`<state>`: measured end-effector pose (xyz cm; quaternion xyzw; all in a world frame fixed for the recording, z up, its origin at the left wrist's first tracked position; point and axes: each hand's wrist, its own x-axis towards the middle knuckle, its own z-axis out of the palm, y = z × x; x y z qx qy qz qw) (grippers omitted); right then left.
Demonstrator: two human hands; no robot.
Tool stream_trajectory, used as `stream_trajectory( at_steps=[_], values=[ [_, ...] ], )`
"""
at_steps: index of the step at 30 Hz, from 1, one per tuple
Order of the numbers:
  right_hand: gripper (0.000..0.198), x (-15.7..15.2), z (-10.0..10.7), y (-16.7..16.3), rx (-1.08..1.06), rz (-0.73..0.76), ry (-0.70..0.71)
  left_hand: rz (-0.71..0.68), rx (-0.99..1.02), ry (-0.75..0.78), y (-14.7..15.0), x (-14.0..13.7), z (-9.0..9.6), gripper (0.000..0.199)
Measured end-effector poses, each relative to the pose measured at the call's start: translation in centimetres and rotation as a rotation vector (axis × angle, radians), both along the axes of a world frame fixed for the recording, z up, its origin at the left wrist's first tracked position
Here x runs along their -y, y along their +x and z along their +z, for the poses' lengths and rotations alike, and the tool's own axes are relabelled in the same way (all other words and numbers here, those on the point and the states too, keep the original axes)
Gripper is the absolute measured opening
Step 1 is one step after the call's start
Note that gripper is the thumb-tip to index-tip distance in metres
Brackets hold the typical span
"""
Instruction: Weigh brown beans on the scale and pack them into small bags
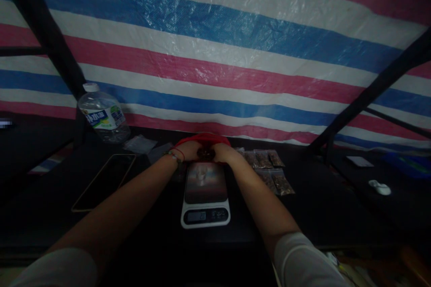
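Note:
Just behind the kitchen scale (pixel 206 184), both of my hands reach into a red bag or container (pixel 204 136) with dark brown contents (pixel 206 154). My left hand (pixel 189 150) comes in from the left side, a beaded bracelet and a red string on its wrist. From the right, my right hand (pixel 222 152) meets the same spot. The fingers of both hands are hidden in the dim light and the contents. The scale is white with a dark, shiny plate, and its lit display seems to read 20. Small clear bags of brown bits (pixel 282 182) lie beside my right forearm.
A phone (pixel 104 182) lies left of my left forearm. Behind it are empty clear bags (pixel 140 144) and a large plastic bottle (pixel 103 114). A white earbud case or similar small object (pixel 380 187) sits far right. Striped tarpaulin (pixel 215 67) and dark metal bars rise behind the table.

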<state>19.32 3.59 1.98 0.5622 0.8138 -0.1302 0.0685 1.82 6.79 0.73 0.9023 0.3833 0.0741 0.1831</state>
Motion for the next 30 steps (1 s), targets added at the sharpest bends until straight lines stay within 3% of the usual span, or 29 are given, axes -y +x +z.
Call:
stream_trajectory(
  at_steps=[5, 9, 13, 15, 20, 24, 26, 30],
  values=[
    [0.030, -0.5, -0.7, -0.5, -0.085, 0.007, 0.001, -0.007, 0.024, -0.044, 0.2, -0.2, -0.6, 0.032],
    [0.024, -0.6, -0.4, -0.3, -0.196, -0.025, 0.038, -0.020, 0.103, -0.056, -0.3, -0.1, -0.4, 0.023],
    [0.039, -0.4, -0.4, -0.4, -0.319, 0.007, 0.025, -0.040, 0.161, -0.080, -1.1, -0.1, 0.0, 0.026],
    [0.043, -0.2, -0.6, -0.7, -0.350, 0.052, 0.013, -0.038, 0.171, -0.045, -1.4, 0.1, 0.2, 0.027],
    [0.030, -0.4, -1.5, -1.2, -0.271, 0.121, 0.041, 0.009, 0.256, 0.085, -2.3, 1.9, 1.6, 0.037],
    [0.024, -0.8, -1.9, -1.1, -0.269, 0.188, 0.038, -0.217, 0.247, -0.016, -2.9, 5.0, 2.2, 0.045],
    [0.022, -0.7, -1.8, -1.1, -0.275, 0.196, 0.046, -0.261, 0.205, -0.025, -3.0, 6.0, 2.1, 0.043],
    [0.021, -0.6, -1.6, -1.2, -0.269, 0.171, 0.092, -0.117, 0.245, 0.055, -2.8, 5.3, 1.4, 0.025]
  ],
)
